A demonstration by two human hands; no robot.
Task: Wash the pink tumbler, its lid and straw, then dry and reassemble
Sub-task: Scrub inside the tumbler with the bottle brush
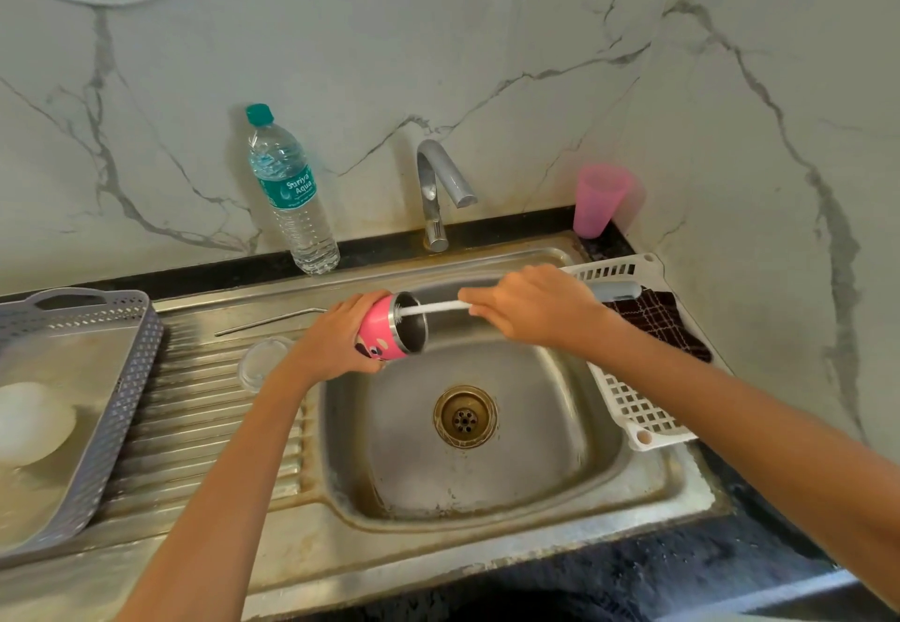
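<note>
1. Hands are meeting over the steel sink basin (pixel 487 485) in the head camera's view. The left hand (pixel 336 339) is curling its fingers round the pink tumbler (pixel 387 331), and the right hand (pixel 531 305) is gripping the bottle brush (pixel 433 308) by its shaft.
2. The tumbler is lying on its side above the basin's left rim. Its base is sitting in the left palm and its open mouth is facing right, toward the right hand, so its long axis is running left to right.
3. The brush is lying along nearly the same line. Its white shaft is entering the mouth, its head is hidden inside, and its grey handle is sticking out past the right hand over the white basket (pixel 633 402).
4. The inside scrub appears to be under way. The next stroke is likely calling for a straight push leftward along that axis, with the left hand bracing the base.
5. The metal straw (pixel 270 322) is lying on the ribbed drainboard behind the left hand. The clear lid (pixel 263 361) is sitting just beside the left wrist. No water is visibly running from the tap (pixel 438 188).
</note>
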